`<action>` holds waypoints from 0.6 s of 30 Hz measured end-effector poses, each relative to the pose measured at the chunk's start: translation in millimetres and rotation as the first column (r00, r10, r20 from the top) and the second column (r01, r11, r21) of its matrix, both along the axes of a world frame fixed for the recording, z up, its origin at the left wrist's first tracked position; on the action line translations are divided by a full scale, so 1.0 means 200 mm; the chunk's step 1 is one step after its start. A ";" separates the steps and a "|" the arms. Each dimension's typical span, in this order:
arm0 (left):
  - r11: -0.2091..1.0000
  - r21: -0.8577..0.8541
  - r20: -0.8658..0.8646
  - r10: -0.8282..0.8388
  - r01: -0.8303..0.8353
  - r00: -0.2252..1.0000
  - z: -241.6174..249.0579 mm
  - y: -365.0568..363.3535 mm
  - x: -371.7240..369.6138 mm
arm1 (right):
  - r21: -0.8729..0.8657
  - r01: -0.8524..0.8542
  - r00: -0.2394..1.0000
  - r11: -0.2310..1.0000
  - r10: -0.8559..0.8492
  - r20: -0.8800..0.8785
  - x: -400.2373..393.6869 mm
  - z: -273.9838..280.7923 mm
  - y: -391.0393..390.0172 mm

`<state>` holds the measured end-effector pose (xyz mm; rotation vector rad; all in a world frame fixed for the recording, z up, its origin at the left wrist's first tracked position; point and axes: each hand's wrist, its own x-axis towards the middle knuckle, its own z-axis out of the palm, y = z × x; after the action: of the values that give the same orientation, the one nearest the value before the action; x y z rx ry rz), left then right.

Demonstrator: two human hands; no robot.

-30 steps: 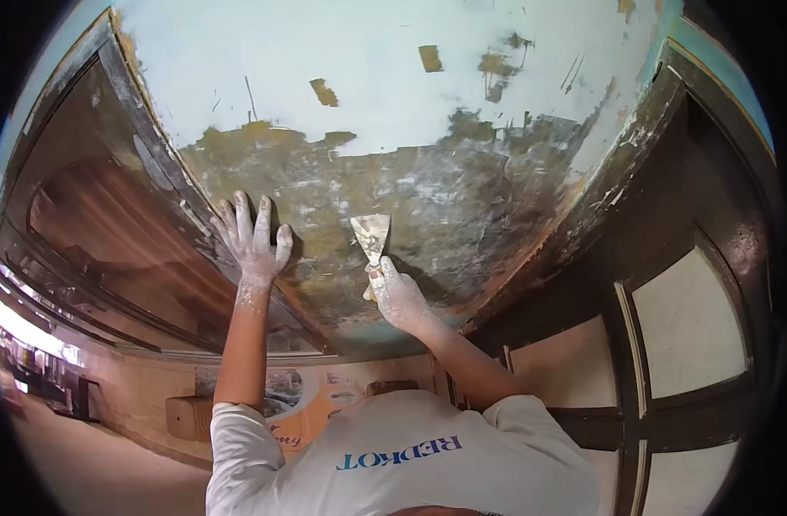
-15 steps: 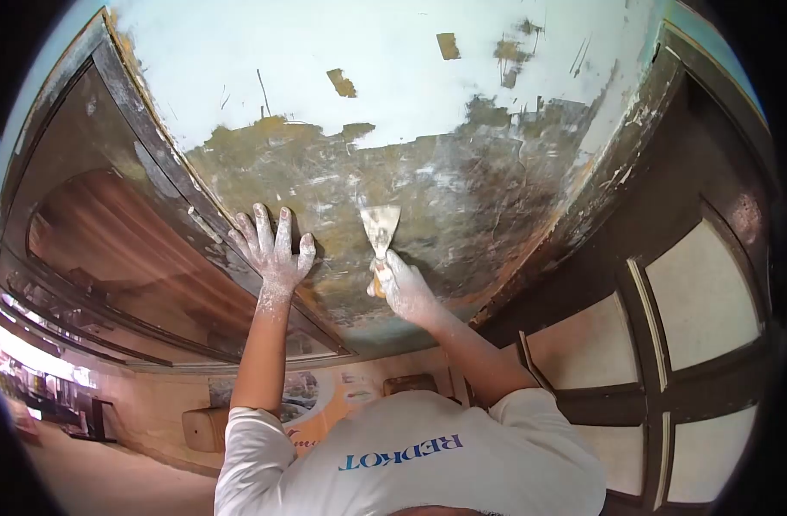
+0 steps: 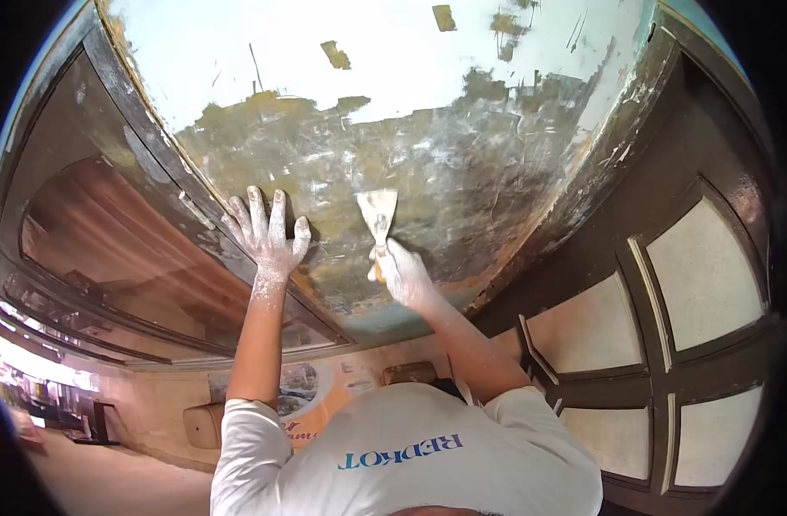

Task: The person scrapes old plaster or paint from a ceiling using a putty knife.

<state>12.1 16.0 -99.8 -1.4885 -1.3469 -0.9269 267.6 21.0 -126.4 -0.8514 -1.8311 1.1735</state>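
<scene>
My left hand (image 3: 269, 234), dusted white, lies spread against the left side of the wall (image 3: 462, 163), beside the wooden frame edge. My right hand (image 3: 400, 271), also powdery, grips a scraper (image 3: 378, 211) by its handle. The wide, whitish blade points up the wall and lies over the mottled brown and grey stretch. Above that stretch the surface is pale, with several brown bare patches. Whether the blade edge touches the wall is hard to tell.
At the left is a dark-framed pane (image 3: 135, 249) with reddish drapes showing in it. A dark panelled door (image 3: 656, 301) with pale panels stands at the right. Low down at the left are a brown chair-like object (image 3: 204, 426) and a bright opening.
The view has shifted, so the wall and both hands appear slightly higher. My left hand keeps its spread pose on the wall, and my right hand still holds the scraper.
</scene>
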 end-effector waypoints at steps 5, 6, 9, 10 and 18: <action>1.000 -0.007 0.001 0.000 0.000 1.000 0.00 0.00 -0.01 | -0.003 0.077 0.995 0.997 -0.077 0.070 0.05 -0.34 0.01; 1.000 0.005 -0.020 -0.003 0.004 1.000 0.00 0.00 -0.01 | -0.031 0.104 0.988 0.994 -0.099 0.122 0.05 -0.32 -0.01; 1.000 0.008 -0.034 -0.006 0.007 0.999 -0.01 0.00 -0.01 | 0.038 0.086 0.992 0.996 -0.089 0.090 0.04 -0.20 -0.01; 1.000 -0.001 -0.021 0.000 0.000 1.000 -0.01 0.00 0.00 | 0.047 0.103 0.987 0.994 -0.108 0.116 0.04 -0.19 -0.01; 1.000 -0.007 -0.031 0.002 -0.002 1.000 -0.01 -0.01 0.00 | 0.039 0.107 0.988 0.994 -0.110 0.106 0.03 -0.23 -0.03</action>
<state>12.5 14.0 -102.5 -1.5006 -1.3298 -0.8955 273.2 15.4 -172.6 -0.9994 -1.8605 1.0437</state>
